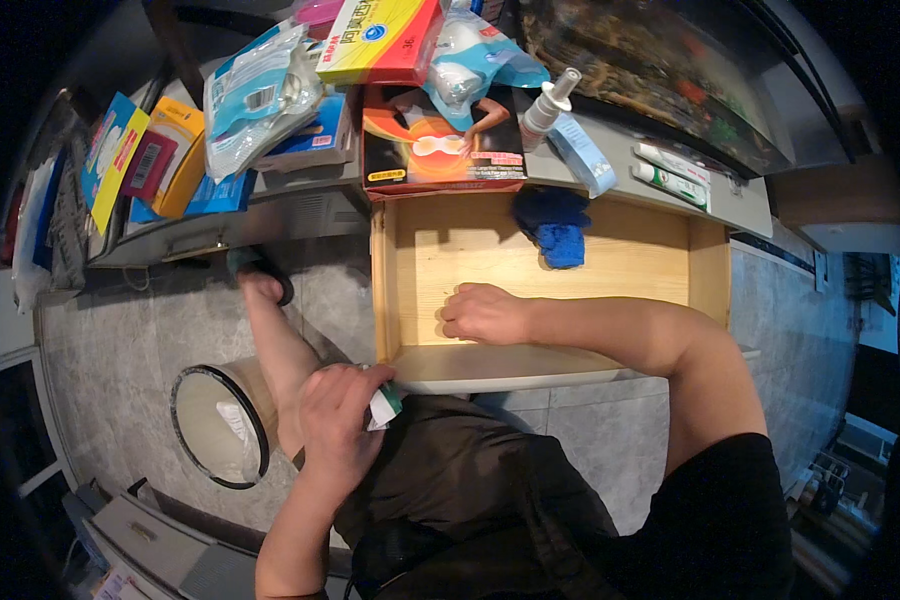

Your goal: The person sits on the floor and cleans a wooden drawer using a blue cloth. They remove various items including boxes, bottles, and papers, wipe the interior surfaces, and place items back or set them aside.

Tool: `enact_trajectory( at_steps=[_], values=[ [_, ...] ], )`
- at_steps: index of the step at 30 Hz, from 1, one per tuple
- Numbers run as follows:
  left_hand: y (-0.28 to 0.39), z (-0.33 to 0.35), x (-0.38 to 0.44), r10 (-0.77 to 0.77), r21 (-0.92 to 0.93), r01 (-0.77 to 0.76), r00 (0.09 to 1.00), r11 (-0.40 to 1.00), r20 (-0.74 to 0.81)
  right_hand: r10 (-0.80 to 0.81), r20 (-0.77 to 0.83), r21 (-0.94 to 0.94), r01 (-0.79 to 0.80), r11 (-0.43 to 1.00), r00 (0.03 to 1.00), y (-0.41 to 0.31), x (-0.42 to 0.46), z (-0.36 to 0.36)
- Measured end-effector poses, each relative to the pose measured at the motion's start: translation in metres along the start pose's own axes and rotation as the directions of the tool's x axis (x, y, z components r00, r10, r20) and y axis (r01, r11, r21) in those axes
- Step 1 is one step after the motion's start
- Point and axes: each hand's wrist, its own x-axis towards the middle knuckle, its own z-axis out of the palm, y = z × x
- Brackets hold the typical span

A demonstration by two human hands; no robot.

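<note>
An open wooden drawer (630,251) is pulled out in front of me. My right hand (487,313) is inside it, low over the floor of the drawer, with its fingers curled; nothing shows in them. A few small dark specks mark the wood beside its knuckles. Against the drawer's back wall lies a blue fuzzy cloth item (561,232), partly in shadow. My left hand (341,416) rests near my knee by the drawer's front left corner. It grips a small white and green packet (385,406), mostly covered by the fingers.
A dark heat-patch box (442,150), a yellow-red medicine box (382,41), plastic packs (262,101), a spray bottle (547,112) and tubes (671,176) crowd the cabinet top. Behind stands a fish tank (667,82). A waste bin (217,427) is on the tiled floor left of my leg.
</note>
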Motion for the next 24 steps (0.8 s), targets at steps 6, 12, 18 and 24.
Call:
enact_trajectory(
  at_steps=[6, 12, 18, 24],
  values=[
    [0.004, -0.003, -0.002, -0.037, 0.014, 0.037, 0.999, 0.999, 0.025, 0.079, 0.011, 0.025, -0.079, 0.997, 0.997, -0.005, 0.009, 0.006],
    [0.006, -0.001, 0.002, -0.019, 0.005, 0.019, 1.0, 1.0, 0.019, 0.463, 0.202, 0.292, -0.504, 0.813, 0.863, 0.004, -0.051, -0.055],
    [0.005, -0.001, -0.002, -0.053, 0.007, 0.053, 0.999, 0.999, 0.011, 0.873, -0.002, 0.19, -0.856, 0.48, 0.489, 0.053, -0.216, -0.095],
    [0.009, -0.002, 0.003, -0.062, -0.001, 0.062, 0.998, 0.998, 0.023, 0.931, -0.359, 0.195, -0.97, 0.141, 0.063, 0.081, -0.309, -0.06]
  ],
)
